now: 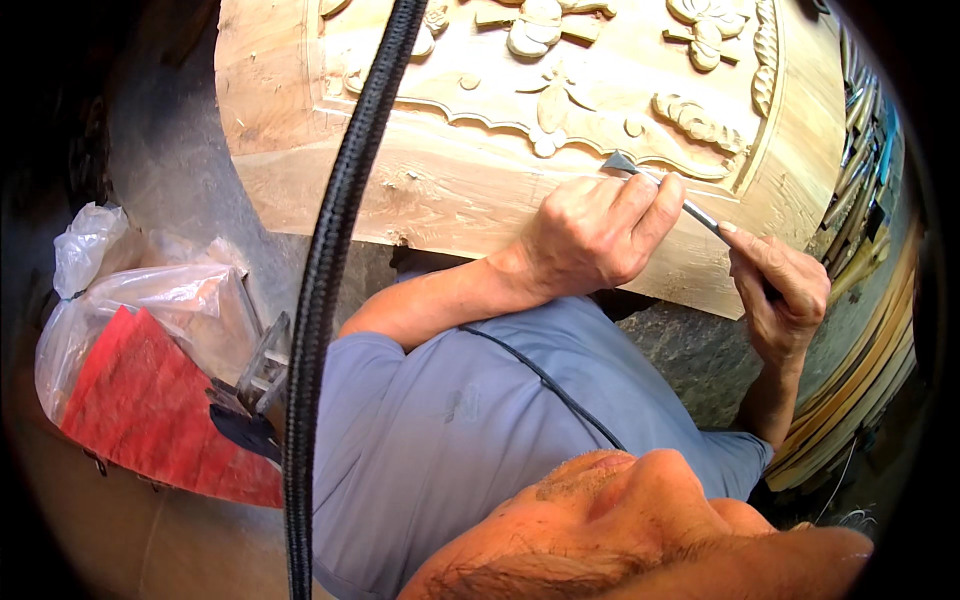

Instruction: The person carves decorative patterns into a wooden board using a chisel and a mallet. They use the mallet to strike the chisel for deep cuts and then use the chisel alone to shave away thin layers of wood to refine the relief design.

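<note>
A pale wooden panel (300, 170) fills the top of the view, carved in relief with figures, scrolls and a wavy border. The flat blade of a steel chisel (618, 163) rests at the lower edge of that border, right of centre. My left hand (600, 232) is closed round the chisel's shaft close behind the blade, its wrist low over the panel's near edge. Further back along the tool, my right hand (790, 285) grips the upper end of the shaft, with the thumb along it.
Many metal-shafted tools (860, 120) lie along the right side, above curved wooden strips (850, 390). At left are clear plastic bags (170, 300), a red sheet (160, 420) and a metal fitting (260, 370). A black braided cable (340, 220) crosses the view vertically.
</note>
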